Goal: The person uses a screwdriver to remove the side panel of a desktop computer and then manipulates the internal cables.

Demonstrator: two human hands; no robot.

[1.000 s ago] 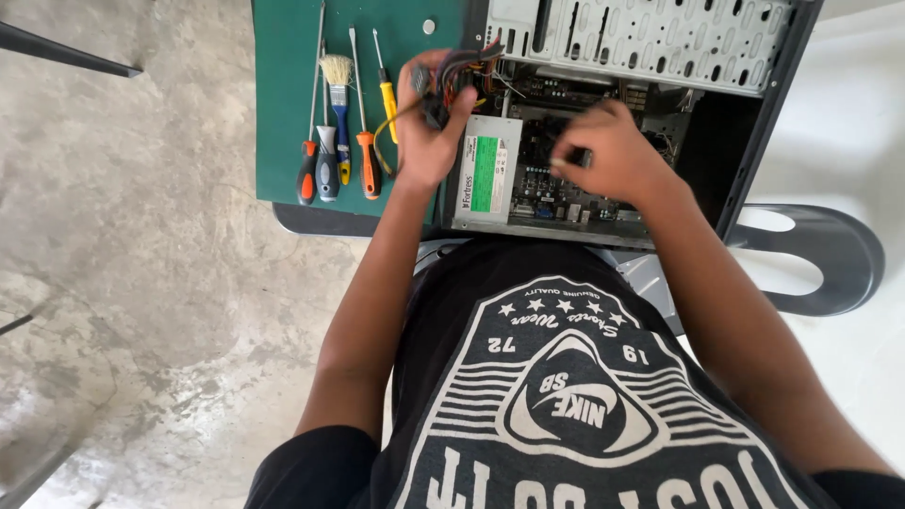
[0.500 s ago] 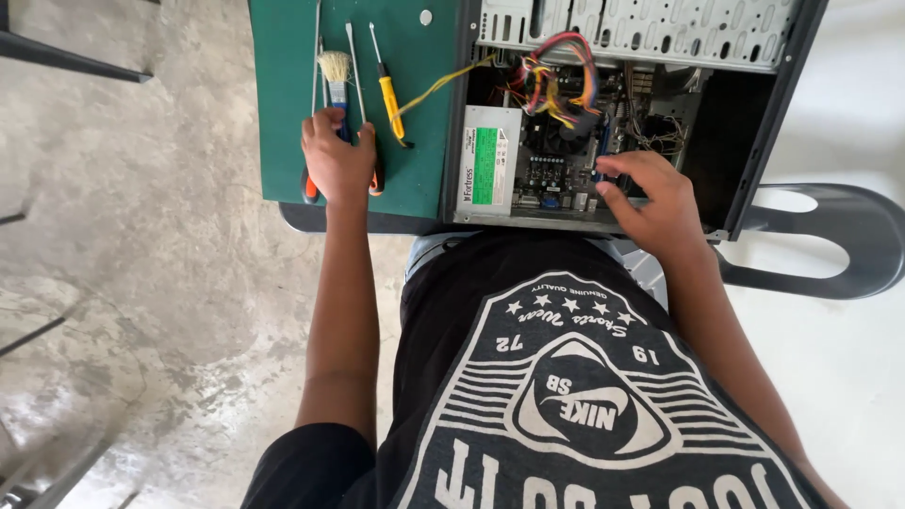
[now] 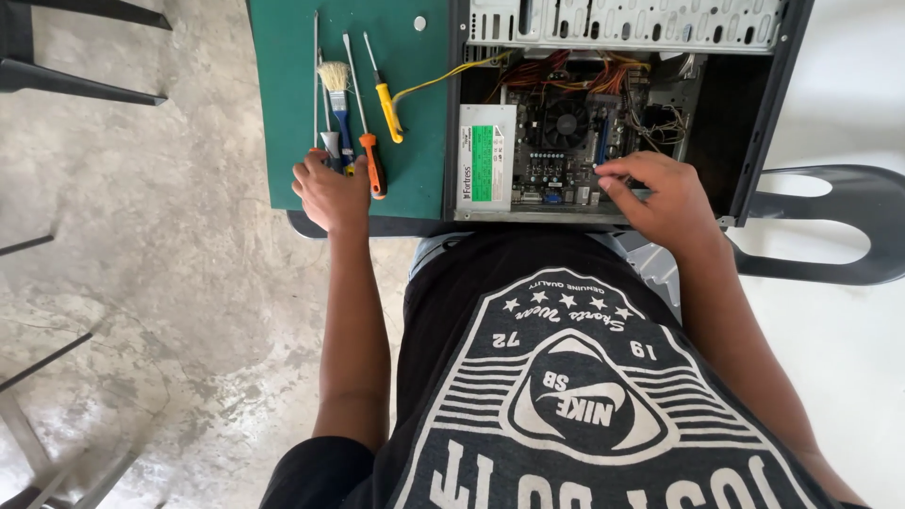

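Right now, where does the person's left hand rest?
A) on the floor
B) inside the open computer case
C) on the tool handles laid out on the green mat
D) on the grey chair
C: the left hand lies over the handle ends of the tools on the green mat, while the right hand reaches into the open computer case.

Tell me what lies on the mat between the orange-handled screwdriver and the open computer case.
In the head view, a yellow-handled screwdriver lies on the green mat between the orange-handled screwdriver and computer case.
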